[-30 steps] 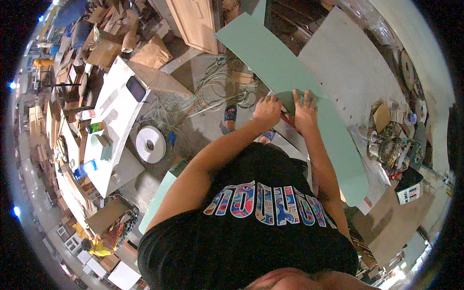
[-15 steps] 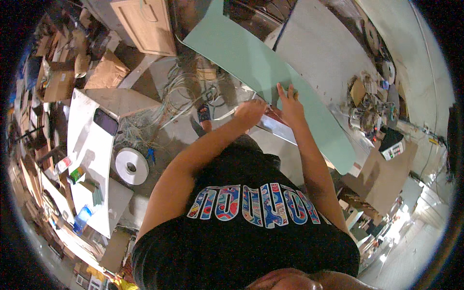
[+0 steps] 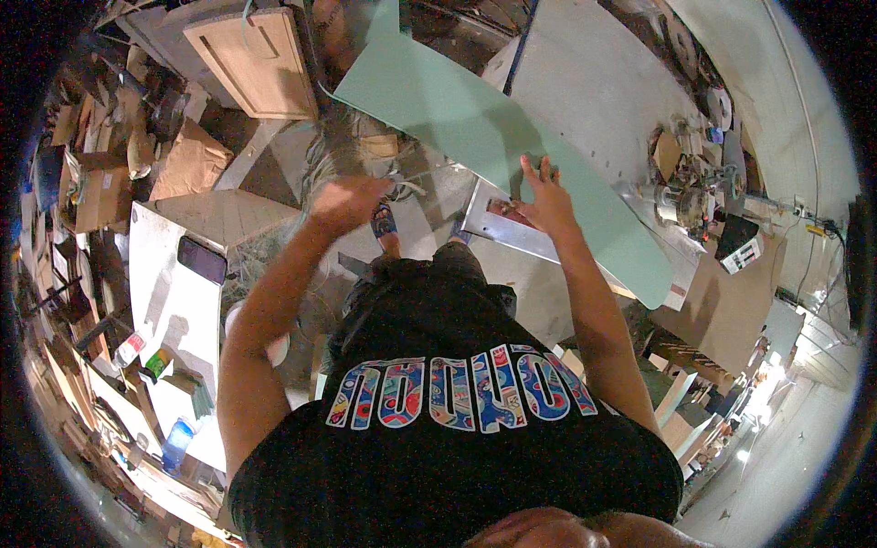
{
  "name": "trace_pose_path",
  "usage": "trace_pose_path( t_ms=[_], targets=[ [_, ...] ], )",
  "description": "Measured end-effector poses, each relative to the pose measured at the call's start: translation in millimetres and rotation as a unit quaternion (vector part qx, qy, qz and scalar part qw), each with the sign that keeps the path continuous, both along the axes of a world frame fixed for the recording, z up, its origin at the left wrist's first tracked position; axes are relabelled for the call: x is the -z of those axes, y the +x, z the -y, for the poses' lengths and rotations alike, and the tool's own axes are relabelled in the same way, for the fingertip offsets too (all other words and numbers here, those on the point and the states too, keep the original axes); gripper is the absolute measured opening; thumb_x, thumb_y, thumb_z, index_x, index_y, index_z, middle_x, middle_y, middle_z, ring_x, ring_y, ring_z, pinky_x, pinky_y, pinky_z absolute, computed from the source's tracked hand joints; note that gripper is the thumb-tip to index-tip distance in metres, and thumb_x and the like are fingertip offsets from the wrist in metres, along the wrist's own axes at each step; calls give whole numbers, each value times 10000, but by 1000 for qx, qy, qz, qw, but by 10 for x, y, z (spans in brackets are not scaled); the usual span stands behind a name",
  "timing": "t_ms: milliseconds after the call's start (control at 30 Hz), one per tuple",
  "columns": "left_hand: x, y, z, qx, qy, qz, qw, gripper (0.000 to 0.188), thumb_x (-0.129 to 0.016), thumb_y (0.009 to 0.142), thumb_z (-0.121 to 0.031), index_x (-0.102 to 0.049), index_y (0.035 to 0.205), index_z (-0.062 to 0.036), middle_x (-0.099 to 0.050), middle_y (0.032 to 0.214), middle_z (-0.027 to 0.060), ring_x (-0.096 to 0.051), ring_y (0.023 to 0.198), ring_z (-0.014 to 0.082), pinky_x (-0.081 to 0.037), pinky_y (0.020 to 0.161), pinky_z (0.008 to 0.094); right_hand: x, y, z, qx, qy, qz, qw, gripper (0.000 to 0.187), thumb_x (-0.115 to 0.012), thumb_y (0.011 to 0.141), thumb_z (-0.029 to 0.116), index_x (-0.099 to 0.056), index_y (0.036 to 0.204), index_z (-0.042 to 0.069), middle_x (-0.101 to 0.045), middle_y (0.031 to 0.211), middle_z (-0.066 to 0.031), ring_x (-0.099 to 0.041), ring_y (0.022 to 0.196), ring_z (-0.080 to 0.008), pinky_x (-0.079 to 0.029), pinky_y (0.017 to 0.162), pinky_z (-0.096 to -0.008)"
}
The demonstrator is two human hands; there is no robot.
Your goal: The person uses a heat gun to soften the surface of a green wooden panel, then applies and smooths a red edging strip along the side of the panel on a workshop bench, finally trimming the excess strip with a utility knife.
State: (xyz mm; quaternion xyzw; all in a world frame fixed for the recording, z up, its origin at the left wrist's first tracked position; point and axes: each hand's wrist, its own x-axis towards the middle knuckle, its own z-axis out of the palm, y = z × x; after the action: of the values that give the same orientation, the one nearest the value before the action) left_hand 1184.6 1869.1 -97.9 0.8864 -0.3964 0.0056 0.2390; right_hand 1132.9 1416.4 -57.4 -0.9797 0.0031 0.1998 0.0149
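Note:
A long pale green board [image 3: 457,110] lies slantwise in front of me, from the upper middle down to the right. My right hand [image 3: 548,201] rests on its near edge, fingers spread across the green face. Below that edge a silvery metal plate [image 3: 534,239] with a reddish opening juts out beside my right palm. My left hand [image 3: 352,199] hangs in the air left of the board, apart from it and smeared by motion. Whether its fingers hold anything does not show.
On the left a white tabletop [image 3: 174,301] carries a phone [image 3: 202,259] and a blue bottle [image 3: 178,445]. A wooden panel [image 3: 256,68] leans at the upper left. Machine parts [image 3: 681,201] and a cardboard sheet [image 3: 722,297] are on the right. Tangled strips lie on the floor.
My left hand has swung leftward, away from the board's edge and my right hand, uncovering more of the metal plate. The right hand stays on the board.

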Motion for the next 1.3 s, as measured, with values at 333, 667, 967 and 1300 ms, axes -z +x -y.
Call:
trace_pose_path(
  t_ms=[333, 667, 967, 1300],
  targets=[
    [-72, 587, -626, -104, 209, -107, 966, 306, -690, 966, -303, -708, 1229, -147, -790, 1065, 154, -758, 1001, 391, -619, 814, 542, 33, -5, -28, -19, -11, 24, 999, 1145, -875, 810, 515, -212, 1733, 370, -242, 1746, -314, -415, 1458, -658, -548, 1064, -625],
    [808, 334, 919, -182, -296, -390, 853, 1055, -807, 957, -512, -230, 1644, 43, -626, 1455, 229, -680, 1208, 411, -567, 1000, 560, -69, 91, -154, 14, -4, 32, 999, 1160, -857, 793, 629, -264, 1724, 273, -289, 1720, -310, -447, 1449, -620, -547, 1033, -669],
    [909, 1180, 1023, -449, -578, -393, 557, 846, -797, 993, -370, -323, 1627, -71, -518, 1580, 166, -597, 1326, 345, -535, 1048, 555, -97, 62, 252, 121, 128, 75, 982, 803, -807, 898, 533, -537, 1566, 178, -574, 1557, -188, -554, 1422, -441, -551, 1039, -621],
    [624, 1279, 1078, -502, -532, -371, 572, 754, -768, 1019, -205, -351, 1647, -197, -480, 1640, 135, -584, 1360, 340, -536, 1049, 535, 36, -567, 1998, 264, 70, 137, 952, 804, -795, 890, 591, -582, 1503, 117, -532, 1590, -175, -463, 1498, -399, -364, 1229, -579]
  ],
)
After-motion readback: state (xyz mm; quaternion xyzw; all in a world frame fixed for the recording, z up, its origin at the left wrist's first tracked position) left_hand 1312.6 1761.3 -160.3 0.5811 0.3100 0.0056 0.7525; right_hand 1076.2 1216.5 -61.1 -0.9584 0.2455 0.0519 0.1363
